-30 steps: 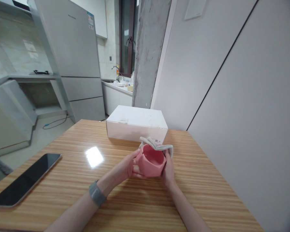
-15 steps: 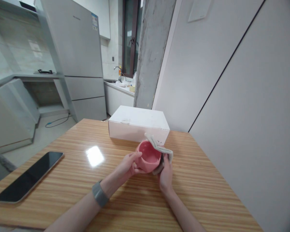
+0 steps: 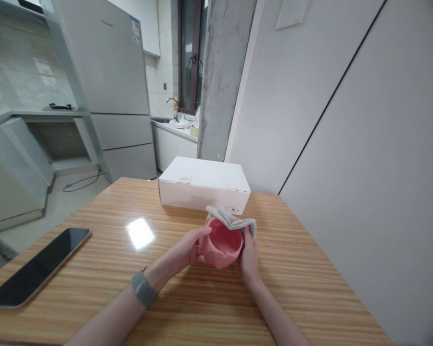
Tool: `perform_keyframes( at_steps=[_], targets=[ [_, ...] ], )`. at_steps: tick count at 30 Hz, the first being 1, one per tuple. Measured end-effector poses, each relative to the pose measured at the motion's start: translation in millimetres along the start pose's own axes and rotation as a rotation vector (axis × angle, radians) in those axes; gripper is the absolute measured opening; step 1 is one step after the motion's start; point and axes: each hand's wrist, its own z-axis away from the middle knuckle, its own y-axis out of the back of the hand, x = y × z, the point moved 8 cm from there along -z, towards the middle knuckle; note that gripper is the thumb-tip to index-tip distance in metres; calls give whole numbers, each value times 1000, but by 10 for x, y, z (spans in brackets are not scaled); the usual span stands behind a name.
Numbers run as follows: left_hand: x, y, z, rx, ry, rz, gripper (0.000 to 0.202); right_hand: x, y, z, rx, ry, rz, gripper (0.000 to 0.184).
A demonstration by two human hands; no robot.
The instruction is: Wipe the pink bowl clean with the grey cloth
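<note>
Currently, a pink faceted cup (image 3: 221, 244) of matte, ceramic-like material is held between both hands, low over a striped light-wood surface (image 3: 310, 288). Whether its base touches the surface cannot be told. The cup is tilted, with its open mouth turned up and towards the camera.

The left hand (image 3: 188, 247) is closed around the left wall of the cup, with the thumb laid at the rim. A grey band (image 3: 143, 288) is worn at that wrist. The right hand (image 3: 248, 252) is pressed against the right wall, and a grey folded cloth (image 3: 233, 221) is pinched between its fingers and the cup. The cloth is draped over the far and right part of the rim, and one corner stands free above the mouth.

The wiping is judged to be in mid-course. Only the far right rim and the right wall are covered by the cloth, while the inner hollow, the near rim and the left wall are left bare. No stain or moisture can be made out, so the share already cleaned cannot be stated.

A white rectangular cardboard box (image 3: 204, 185) lies just behind the cup. A black flat phone (image 3: 39, 266) lies well apart at the left edge.
</note>
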Motion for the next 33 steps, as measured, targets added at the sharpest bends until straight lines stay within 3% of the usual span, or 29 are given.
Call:
perform_keyframes(
  at_steps=[5, 9, 13, 18, 21, 26, 28, 33],
  targets=[
    [33, 65, -29, 84, -46, 40, 44, -53, -68, 70, 6, 47, -21, 37],
    [180, 63, -15, 120, -195, 88, 39, 57, -60, 70, 62, 16, -151, 40],
    [425, 72, 72, 147, -400, 80, 42, 335, -101, 79, 38, -264, -330, 39],
    [572, 1, 175, 149, -492, 52, 61, 484, -388, 244, -214, -594, -399, 42],
    [581, -62, 213, 171, -541, -145, 74, 459, -543, 327, -383, -663, -415, 48],
    [660, -112, 300, 302, -741, -725, 104, 413, -530, 310, -412, -664, -434, 41],
    [691, -104, 323, 344, -786, -786, 103, 389, -502, 292, -398, -667, -428, 42],
    [671, -127, 289, 289, -731, -726, 96, 348, -422, 200, -345, -616, -391, 43]
  ],
)
